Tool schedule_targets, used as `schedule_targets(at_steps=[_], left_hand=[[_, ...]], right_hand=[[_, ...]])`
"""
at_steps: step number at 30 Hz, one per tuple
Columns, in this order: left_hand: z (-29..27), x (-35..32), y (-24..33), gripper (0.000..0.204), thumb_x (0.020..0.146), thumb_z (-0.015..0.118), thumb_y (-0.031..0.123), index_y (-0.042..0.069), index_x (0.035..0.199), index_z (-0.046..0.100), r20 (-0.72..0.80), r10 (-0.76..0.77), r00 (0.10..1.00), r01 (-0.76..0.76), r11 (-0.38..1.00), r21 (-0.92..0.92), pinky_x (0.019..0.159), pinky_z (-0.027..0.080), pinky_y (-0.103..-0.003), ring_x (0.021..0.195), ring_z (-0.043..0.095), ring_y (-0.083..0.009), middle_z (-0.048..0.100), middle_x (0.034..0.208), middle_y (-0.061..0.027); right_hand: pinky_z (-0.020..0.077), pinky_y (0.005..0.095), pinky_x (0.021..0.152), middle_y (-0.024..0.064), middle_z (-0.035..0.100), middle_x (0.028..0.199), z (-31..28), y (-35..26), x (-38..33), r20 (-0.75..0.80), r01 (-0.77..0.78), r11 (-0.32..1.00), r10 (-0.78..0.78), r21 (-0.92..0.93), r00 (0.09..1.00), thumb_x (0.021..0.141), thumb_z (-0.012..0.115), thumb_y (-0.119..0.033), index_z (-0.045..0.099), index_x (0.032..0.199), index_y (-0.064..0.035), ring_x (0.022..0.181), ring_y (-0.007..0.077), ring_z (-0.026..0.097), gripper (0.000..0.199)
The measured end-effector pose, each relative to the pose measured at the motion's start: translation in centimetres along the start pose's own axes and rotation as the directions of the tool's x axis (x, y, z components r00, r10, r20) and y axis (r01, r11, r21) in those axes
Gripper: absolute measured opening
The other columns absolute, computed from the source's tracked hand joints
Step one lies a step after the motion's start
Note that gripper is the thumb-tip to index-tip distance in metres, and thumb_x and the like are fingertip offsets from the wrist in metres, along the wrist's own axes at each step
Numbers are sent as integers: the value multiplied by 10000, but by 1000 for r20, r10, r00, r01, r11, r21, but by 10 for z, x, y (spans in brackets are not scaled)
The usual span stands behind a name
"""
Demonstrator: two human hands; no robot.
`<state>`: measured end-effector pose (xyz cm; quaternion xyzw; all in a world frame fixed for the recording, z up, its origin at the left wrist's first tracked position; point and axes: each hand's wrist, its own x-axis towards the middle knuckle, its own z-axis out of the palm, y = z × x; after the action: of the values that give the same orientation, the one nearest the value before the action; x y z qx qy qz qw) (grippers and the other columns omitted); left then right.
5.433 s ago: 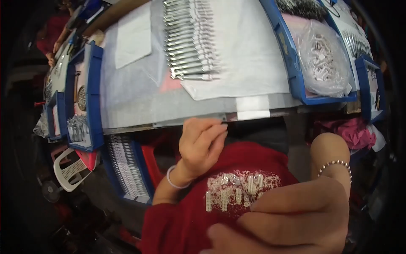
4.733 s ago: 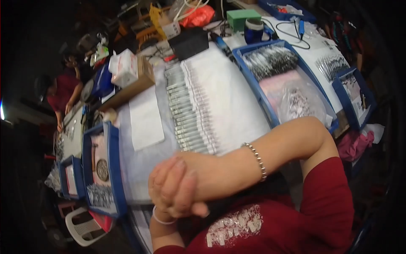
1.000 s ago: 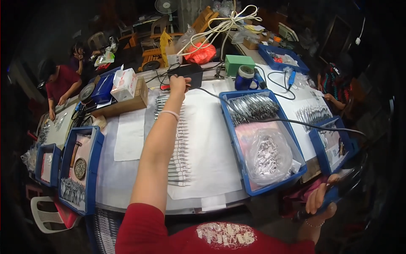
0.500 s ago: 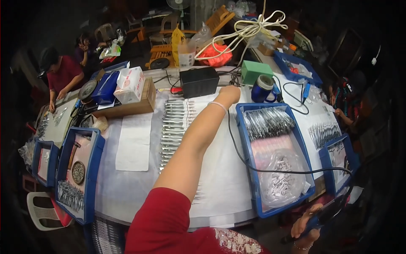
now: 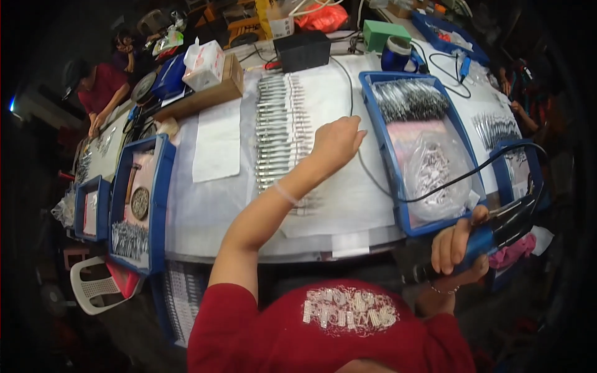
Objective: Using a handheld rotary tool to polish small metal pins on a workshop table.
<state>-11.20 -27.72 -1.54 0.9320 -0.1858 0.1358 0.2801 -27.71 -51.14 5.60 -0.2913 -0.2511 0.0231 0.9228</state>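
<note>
My left hand (image 5: 337,144) is closed over the white sheet on the table, with a black cable (image 5: 388,194) passing through its curled fingers. That cable comes from a black box (image 5: 302,51) at the back and loops right to a blue-and-black electric screwdriver (image 5: 477,245). My right hand (image 5: 457,248) grips this screwdriver at the lower right, off the table edge. Left of my left hand lies a column of slender silver metal pieces (image 5: 273,130), laid side by side. My left forearm hides none of the upper ones; it passes close to the lower ones.
A blue tray (image 5: 393,180) at right holds metal pieces and a plastic bag (image 5: 433,177) of small parts. Another blue tray (image 5: 160,217) at left holds a hammer (image 5: 132,182) and a round dish (image 5: 140,204). A wooden box (image 5: 233,84), blue mug (image 5: 396,55) and green box (image 5: 382,34) stand behind. Co-workers sit at both sides.
My left hand has come back from beside the black box toward me, along the cable. The view has tipped down. My right hand still holds the screwdriver, now nearer the tray.
</note>
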Motion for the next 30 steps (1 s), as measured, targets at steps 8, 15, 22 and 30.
schedule_targets(at_steps=[8, 15, 22, 30], left_hand=[[-76, -150, 108, 634, 763, 745, 240, -3, 1277, 463, 71, 307, 949, -200, 762, -616, 929, 434, -388, 1073, 545, -363, 567, 1161, -186], [-60, -187, 130, 794, 733, 740, 84, -12, 1378, 287, 123, 308, 944, -170, 768, -618, 832, 510, -394, 995, 621, -393, 572, 1147, -242], [-26, -219, 135, 796, 776, 737, 151, -2, 1372, 232, 179, 93, 980, 56, 728, -683, 930, 408, -347, 1072, 506, -219, 474, 1164, -134], [-4, -209, 165, 770, 708, 774, 160, 35, 1333, 342, 315, -569, 760, 572, 354, -740, 943, 436, -349, 1121, 512, -212, 496, 1219, -95]], right_hand=[[507, 353, 691, 79, 541, 799, 53, 45, -21, -86, 165, 951, -193, -261, 977, 789, 764, -334, 325, 1357, -140, 702, 215, 589, 743], [495, 340, 816, 84, 595, 880, 36, 42, -56, 140, 28, 936, 23, -351, 990, 797, 709, -32, 337, 1330, -113, 875, 197, 598, 655], [470, 315, 851, 65, 597, 862, 20, 45, -70, 6, -233, 972, 233, 32, 972, 747, 782, -82, 341, 1244, 29, 895, 162, 596, 674], [467, 258, 806, 54, 587, 874, -16, 35, -59, -26, -202, 970, 200, -134, 979, 792, 746, -134, 483, 1161, -7, 890, 126, 573, 470]])
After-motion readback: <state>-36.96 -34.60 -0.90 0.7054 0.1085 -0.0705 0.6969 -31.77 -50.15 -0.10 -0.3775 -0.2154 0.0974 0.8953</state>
